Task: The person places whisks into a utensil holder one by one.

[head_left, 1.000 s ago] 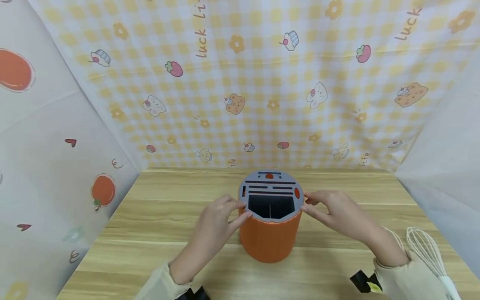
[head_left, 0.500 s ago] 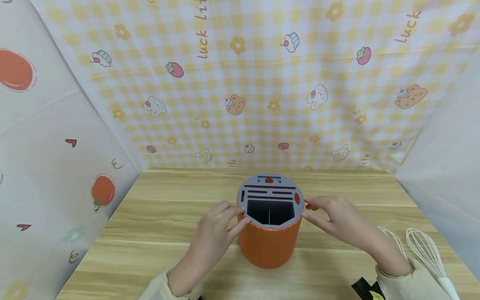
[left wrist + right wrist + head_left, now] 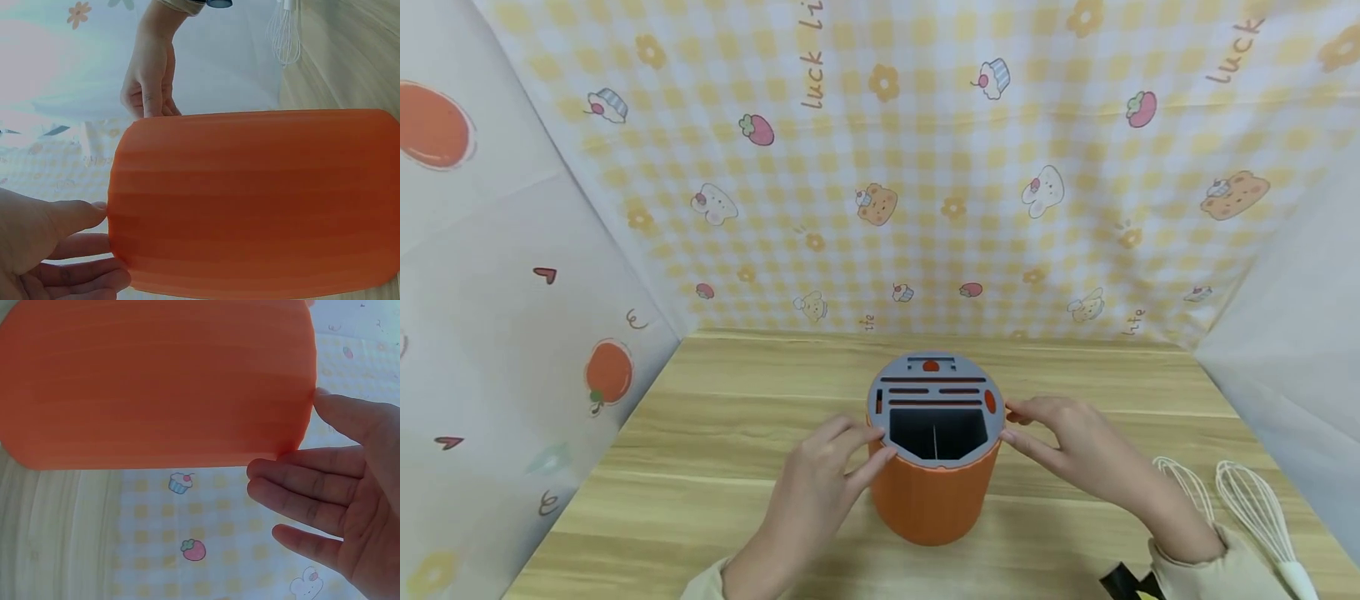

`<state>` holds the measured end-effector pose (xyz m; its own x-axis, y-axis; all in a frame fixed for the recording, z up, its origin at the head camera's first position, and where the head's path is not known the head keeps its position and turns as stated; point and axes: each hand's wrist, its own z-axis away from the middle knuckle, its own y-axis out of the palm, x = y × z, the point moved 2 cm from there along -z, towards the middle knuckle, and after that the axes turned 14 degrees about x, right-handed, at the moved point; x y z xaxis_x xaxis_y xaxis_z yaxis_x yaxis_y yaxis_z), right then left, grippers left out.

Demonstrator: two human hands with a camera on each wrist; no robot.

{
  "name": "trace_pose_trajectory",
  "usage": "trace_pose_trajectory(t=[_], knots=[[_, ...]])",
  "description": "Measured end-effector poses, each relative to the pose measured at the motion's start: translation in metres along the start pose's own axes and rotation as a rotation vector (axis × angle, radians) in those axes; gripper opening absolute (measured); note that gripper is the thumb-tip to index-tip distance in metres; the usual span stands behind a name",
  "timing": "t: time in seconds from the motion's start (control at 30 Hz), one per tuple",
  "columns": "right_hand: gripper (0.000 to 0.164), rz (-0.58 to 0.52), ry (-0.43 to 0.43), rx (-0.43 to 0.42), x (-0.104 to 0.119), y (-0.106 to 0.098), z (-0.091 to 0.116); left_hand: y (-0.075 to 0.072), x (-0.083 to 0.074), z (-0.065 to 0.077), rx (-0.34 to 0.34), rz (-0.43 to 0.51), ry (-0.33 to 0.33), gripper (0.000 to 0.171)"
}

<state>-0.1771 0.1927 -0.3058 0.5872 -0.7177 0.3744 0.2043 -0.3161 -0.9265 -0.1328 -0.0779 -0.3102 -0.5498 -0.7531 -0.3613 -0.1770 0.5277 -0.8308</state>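
An orange utensil holder stands upright on the wooden table, its grey slotted lid facing up. A dark divided opening takes up the near half of that lid. My left hand touches the rim on the left with thumb and finger, the fingers nearly straight. On the opposite side, the right hand rests its thumb and fingertips at the rim. Close up in the left wrist view, the left thumb meets the holder's rim edge. Straight fingers of the right hand lie along the orange side.
A white whisk lies on the table at the right. Wire loops of a second whisk show behind the right forearm. A black object sits beside the right sleeve. A checked cloth hangs behind the table.
The utensil holder has slid a little toward me and slightly left, with both hands staying at its rim. The head view has shifted slightly.
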Motion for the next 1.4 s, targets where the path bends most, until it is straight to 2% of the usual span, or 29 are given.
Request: trace_pose_trajectory(t=[0.23,0.4,0.7,0.87,1.03,1.23,1.4], knots=[[0.038,-0.094,0.02,0.02,-0.009,0.005,0.005,0.0,0.004,-0.001,0.009,0.059,-0.027,0.018],[0.038,-0.158,0.079,0.038,-0.027,0.006,0.015,0.0,0.007,-0.005,0.032,0.089,-0.032,0.017],[0.035,-0.278,0.167,0.042,-0.064,0.005,0.049,-0.004,0.009,-0.009,0.042,0.081,-0.032,0.017],[0.033,-0.227,0.244,0.029,-0.077,0.004,0.072,-0.003,0.008,-0.008,0.057,0.082,-0.043,0.016],[0.03,-0.172,0.281,0.01,-0.086,0.006,0.09,-0.002,0.008,-0.007,0.069,0.099,-0.057,0.016],[0.027,-0.146,0.311,-0.02,-0.1,0.009,0.108,-0.002,0.008,-0.008,0.045,0.108,-0.04,0.015],[0.03,-0.162,0.379,0.005,-0.111,0.013,0.122,-0.002,0.009,-0.008,0.032,0.115,-0.028,0.015]])
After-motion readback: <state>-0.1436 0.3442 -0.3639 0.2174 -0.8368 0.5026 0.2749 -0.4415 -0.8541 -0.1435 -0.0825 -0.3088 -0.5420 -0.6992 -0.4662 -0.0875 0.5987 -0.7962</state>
